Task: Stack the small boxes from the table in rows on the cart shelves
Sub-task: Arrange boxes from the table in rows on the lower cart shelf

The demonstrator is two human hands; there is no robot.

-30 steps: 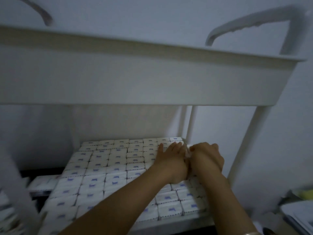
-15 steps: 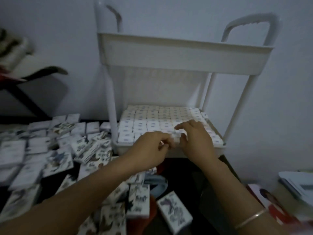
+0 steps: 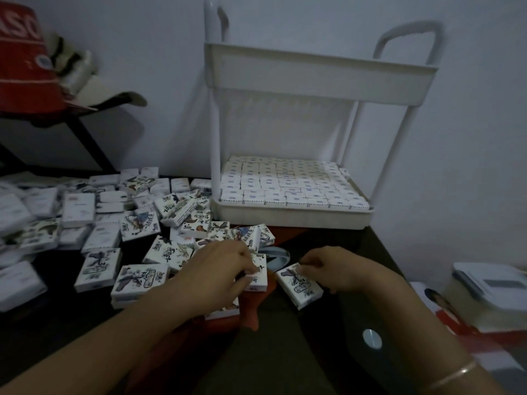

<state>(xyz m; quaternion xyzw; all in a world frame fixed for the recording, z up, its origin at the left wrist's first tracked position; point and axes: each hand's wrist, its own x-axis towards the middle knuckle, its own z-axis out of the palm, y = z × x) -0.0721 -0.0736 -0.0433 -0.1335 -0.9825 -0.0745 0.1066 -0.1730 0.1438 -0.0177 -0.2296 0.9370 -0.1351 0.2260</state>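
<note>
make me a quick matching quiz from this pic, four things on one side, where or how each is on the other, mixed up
1 left hand
2 right hand
3 lower cart shelf
4 red container

a packed with rows of boxes
b top left of the view
c grips the pile-edge box
d pinches the lone box

Pairs: 1-c, 2-d, 3-a, 4-b

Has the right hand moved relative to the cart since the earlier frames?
Yes. The right hand has pulled back off the cart's lower shelf, toward the person, and now pinches a loose box on the table.
</note>
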